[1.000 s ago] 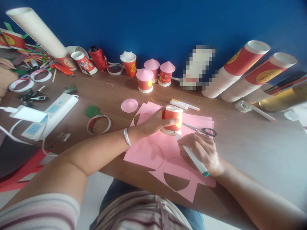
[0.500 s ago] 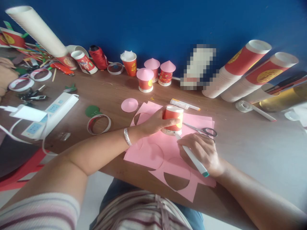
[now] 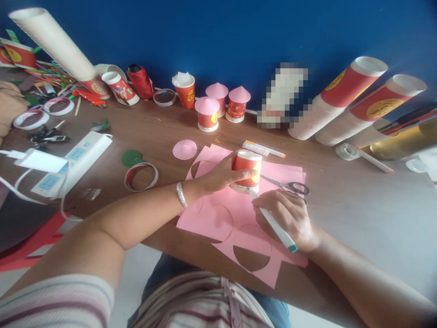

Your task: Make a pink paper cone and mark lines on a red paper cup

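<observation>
A short red paper cup (image 3: 246, 162) with a white lower band stands on the pink paper sheets (image 3: 211, 218). My left hand (image 3: 221, 175) wraps round it from the left, thumb across its front. In my right hand (image 3: 285, 214) is a white marker with a green end cap (image 3: 277, 228), its tip at the cup's white band, where dark drawn lines show. Behind my right hand lie scissors (image 3: 297, 187), partly covered by it. Circles are traced on the pink paper, and some are cut out.
Behind stand several small cups with pink cone roofs (image 3: 206, 107). Near them lie a pink cone (image 3: 185, 149) and markers (image 3: 263, 149). Tall cup stacks (image 3: 355, 86) lean at the right. A power strip (image 3: 73, 164) and a paper ring (image 3: 141, 176) are left. Another person's hand (image 3: 10, 107) shows far left.
Hardly anything differs. The marker tip stays at the cup's white band, and both hands keep their places; the whole view has shifted very slightly.
</observation>
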Demonstrator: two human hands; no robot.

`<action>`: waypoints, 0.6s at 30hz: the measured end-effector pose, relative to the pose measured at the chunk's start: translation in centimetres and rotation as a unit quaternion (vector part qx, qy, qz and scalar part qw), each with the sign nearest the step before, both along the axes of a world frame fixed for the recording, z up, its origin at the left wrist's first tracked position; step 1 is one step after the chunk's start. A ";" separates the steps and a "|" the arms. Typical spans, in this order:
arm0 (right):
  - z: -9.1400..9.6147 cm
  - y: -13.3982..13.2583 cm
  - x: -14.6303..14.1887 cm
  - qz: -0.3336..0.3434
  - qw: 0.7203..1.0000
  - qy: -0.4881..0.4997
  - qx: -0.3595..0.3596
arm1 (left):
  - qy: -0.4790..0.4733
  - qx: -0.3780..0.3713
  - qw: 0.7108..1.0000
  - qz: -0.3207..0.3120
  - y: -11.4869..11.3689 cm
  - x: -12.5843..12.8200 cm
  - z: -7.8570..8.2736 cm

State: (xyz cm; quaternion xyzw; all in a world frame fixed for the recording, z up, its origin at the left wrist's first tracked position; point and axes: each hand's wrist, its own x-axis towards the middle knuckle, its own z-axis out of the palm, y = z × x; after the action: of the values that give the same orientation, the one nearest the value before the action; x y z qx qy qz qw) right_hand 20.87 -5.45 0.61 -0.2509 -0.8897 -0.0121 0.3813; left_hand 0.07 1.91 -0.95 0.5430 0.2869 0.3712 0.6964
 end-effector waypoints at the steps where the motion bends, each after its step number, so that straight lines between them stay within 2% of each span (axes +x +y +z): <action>1: 0.0 0.0 0.0 0.000 1.000 -0.001 -0.002 | 0.002 0.001 1.000 0.000 0.0 0.0 0.0; 18: 0.6 -0.2 -0.1 0.024 1.000 0.006 0.005 | -0.008 -0.029 1.000 0.005 0.1 0.0 -0.4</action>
State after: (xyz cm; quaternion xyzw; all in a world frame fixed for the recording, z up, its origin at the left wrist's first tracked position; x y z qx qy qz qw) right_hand 20.81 -5.63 1.17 -0.2275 -0.8929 -0.0060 0.3886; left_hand 0.11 1.97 -1.34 0.5183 0.2951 0.3703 0.7122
